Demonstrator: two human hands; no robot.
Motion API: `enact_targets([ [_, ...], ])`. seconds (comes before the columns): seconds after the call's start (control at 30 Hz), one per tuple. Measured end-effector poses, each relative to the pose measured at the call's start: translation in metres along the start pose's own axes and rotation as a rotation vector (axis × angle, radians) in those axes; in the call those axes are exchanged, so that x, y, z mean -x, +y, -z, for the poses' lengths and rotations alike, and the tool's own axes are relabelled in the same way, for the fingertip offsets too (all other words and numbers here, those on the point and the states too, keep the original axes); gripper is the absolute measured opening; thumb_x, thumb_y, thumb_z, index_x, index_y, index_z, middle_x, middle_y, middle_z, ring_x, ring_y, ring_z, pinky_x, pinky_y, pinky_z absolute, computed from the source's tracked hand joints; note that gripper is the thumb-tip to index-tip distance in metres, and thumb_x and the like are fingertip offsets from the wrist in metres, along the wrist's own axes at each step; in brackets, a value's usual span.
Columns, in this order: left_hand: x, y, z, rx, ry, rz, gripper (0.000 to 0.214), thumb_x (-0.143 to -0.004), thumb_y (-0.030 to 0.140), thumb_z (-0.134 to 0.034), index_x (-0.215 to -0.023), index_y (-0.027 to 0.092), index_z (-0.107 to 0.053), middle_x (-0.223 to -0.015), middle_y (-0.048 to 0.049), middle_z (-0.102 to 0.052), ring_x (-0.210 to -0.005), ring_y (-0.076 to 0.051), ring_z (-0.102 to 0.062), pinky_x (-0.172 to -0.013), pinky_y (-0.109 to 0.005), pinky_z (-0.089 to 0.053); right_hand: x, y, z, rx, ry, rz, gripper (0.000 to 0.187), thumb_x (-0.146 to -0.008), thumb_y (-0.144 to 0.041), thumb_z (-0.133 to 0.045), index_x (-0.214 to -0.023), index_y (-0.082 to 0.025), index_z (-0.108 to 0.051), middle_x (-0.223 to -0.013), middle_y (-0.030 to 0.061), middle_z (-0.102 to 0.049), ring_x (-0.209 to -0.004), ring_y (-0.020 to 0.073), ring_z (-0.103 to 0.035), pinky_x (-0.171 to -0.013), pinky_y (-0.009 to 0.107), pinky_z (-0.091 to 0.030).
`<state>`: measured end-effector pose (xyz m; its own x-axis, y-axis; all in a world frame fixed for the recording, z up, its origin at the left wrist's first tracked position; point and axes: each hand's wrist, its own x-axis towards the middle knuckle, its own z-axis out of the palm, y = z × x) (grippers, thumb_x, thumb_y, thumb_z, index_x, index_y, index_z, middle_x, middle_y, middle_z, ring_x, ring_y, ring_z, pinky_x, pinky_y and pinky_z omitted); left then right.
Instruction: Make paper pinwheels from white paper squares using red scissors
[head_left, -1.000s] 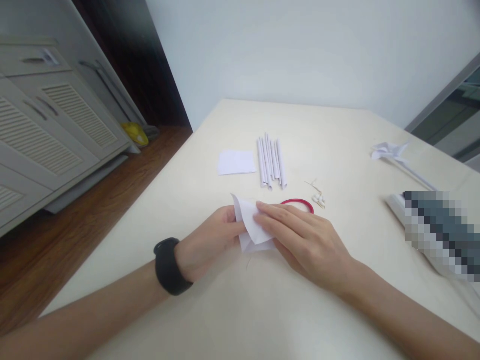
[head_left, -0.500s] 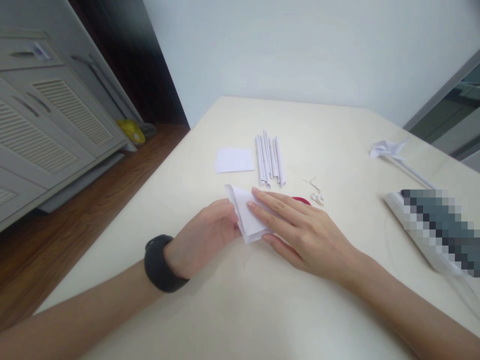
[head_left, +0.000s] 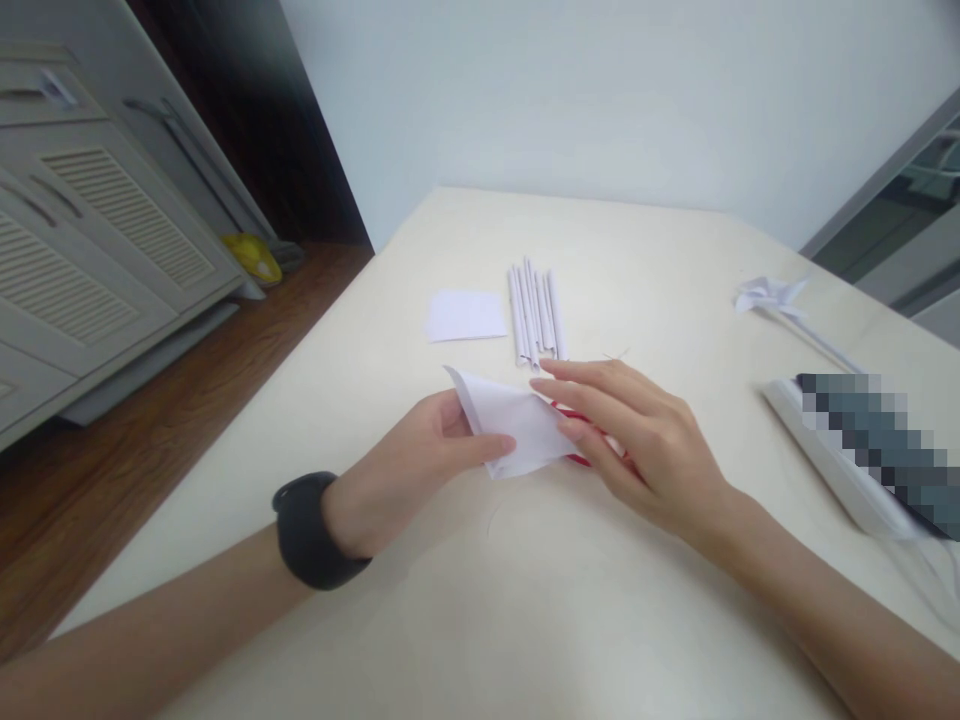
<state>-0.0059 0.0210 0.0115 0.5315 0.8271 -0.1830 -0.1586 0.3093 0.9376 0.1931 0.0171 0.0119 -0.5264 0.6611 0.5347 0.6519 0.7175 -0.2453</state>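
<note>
A folded white paper (head_left: 510,425) lies on the cream table (head_left: 570,590) in front of me. My left hand (head_left: 416,465), with a black band on its wrist, pinches the paper's left edge with thumb on top. My right hand (head_left: 637,435) touches the paper's right corner with its fingertips, fingers stretched and slightly apart. A red ring-shaped thing (head_left: 577,455) shows partly under my right fingers.
Several rolled white paper tubes (head_left: 534,315) and a small flat white sheet (head_left: 466,315) lie farther back. A white paper pinwheel (head_left: 769,295) rests at the right, near a blurred-out object (head_left: 870,440). Grey louvred cabinets (head_left: 90,240) stand left over a wooden floor.
My right hand has slid rightward off the top of the paper to its right corner. The paper has unfolded flatter and wider. My left thumb now rests on its front edge.
</note>
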Motion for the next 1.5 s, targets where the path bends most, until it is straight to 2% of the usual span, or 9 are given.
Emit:
enact_targets([
  [0.07,0.001,0.000,-0.001,-0.064,-0.009,0.038,0.034,-0.079,0.014,-0.059,-0.112,0.020,-0.055,-0.110,-0.0042,-0.064,-0.099,-0.020,-0.059,-0.086,-0.030,-0.044,-0.001,0.000,0.001,-0.098,0.004,-0.157,0.023,-0.089,-0.026,-0.046,-0.106,-0.018,-0.059,-0.102,0.0041,-0.063,-0.088,0.0149,-0.057,-0.069,0.027,-0.046],
  [0.2,0.002,0.000,-0.003,-0.256,-0.046,0.095,0.025,-0.078,0.014,-0.056,-0.102,0.018,-0.056,-0.099,-0.0050,-0.064,-0.093,-0.022,-0.060,-0.079,-0.033,-0.046,-0.004,-0.001,0.002,-0.368,-0.170,-0.383,0.015,-0.084,-0.034,-0.053,-0.086,-0.020,-0.057,-0.078,-0.0005,-0.062,-0.067,0.0115,-0.056,-0.055,0.022,-0.044],
  [0.43,0.002,0.002,-0.005,-0.313,-0.028,0.062,0.016,-0.073,0.009,-0.056,-0.085,0.019,-0.057,-0.080,0.0010,-0.059,-0.079,-0.016,-0.058,-0.069,-0.026,-0.044,-0.005,-0.008,0.004,-0.582,-0.364,-0.473,0.014,-0.079,-0.031,-0.057,-0.075,-0.019,-0.053,-0.076,-0.0005,-0.059,-0.067,0.0126,-0.056,-0.056,0.024,-0.042],
  [0.63,-0.001,0.001,-0.001,-0.333,-0.100,0.159,0.030,-0.072,0.015,-0.061,-0.101,0.019,-0.058,-0.097,-0.0058,-0.065,-0.096,-0.025,-0.060,-0.086,-0.038,-0.044,-0.006,0.000,0.004,-0.513,-0.338,-0.559,0.019,-0.080,-0.034,-0.053,-0.070,-0.018,-0.053,-0.067,-0.0019,-0.054,-0.059,0.0109,-0.050,-0.051,0.023,-0.037],
  [0.8,-0.003,-0.002,0.003,-0.339,-0.144,0.191,0.022,-0.076,0.015,-0.057,-0.097,0.016,-0.061,-0.091,-0.0070,-0.066,-0.085,-0.022,-0.064,-0.081,-0.036,-0.049,-0.007,0.009,0.007,-0.595,-0.280,-0.637,0.019,-0.080,-0.036,-0.054,-0.073,-0.019,-0.051,-0.063,-0.0033,-0.050,-0.055,0.0095,-0.047,-0.044,0.020,-0.033],
  [0.93,-0.004,0.000,0.003,-0.362,-0.111,0.175,0.012,-0.078,0.020,-0.056,-0.085,0.015,-0.064,-0.083,-0.0071,-0.068,-0.074,-0.019,-0.065,-0.072,-0.032,-0.052,-0.007,0.008,0.005,-0.684,-0.283,-0.659,0.016,-0.080,-0.034,-0.054,-0.077,-0.019,-0.052,-0.066,-0.0020,-0.055,-0.056,0.0107,-0.050,-0.044,0.020,-0.035],
  [1.1,-0.004,0.002,0.002,-0.391,-0.035,0.168,0.010,-0.076,0.022,-0.058,-0.071,0.015,-0.063,-0.079,-0.0074,-0.070,-0.070,-0.020,-0.066,-0.066,-0.030,-0.053,-0.006,0.005,0.005,-0.618,-0.239,-0.619,0.016,-0.081,-0.034,-0.054,-0.079,-0.019,-0.054,-0.070,-0.0011,-0.058,-0.059,0.0115,-0.054,-0.047,0.021,-0.039],
  [1.33,-0.003,0.002,0.004,-0.341,-0.043,0.167,0.008,-0.074,0.018,-0.060,-0.076,0.016,-0.067,-0.083,-0.0080,-0.071,-0.068,-0.019,-0.067,-0.064,-0.028,-0.053,-0.007,0.001,0.004,-0.517,-0.178,-0.538,0.011,-0.083,-0.028,-0.052,-0.086,-0.020,-0.058,-0.083,0.0007,-0.064,-0.068,0.0139,-0.060,-0.061,0.026,-0.047],
  [1.5,-0.002,0.001,0.003,-0.319,-0.026,0.169,0.006,-0.074,0.019,-0.063,-0.074,0.016,-0.067,-0.084,-0.0078,-0.072,-0.064,-0.017,-0.066,-0.061,-0.025,-0.053,-0.006,-0.001,0.001,-0.433,-0.159,-0.504,0.008,-0.083,-0.028,-0.053,-0.086,-0.021,-0.056,-0.080,-0.0008,-0.064,-0.067,0.0132,-0.058,-0.061,0.026,-0.046],
])
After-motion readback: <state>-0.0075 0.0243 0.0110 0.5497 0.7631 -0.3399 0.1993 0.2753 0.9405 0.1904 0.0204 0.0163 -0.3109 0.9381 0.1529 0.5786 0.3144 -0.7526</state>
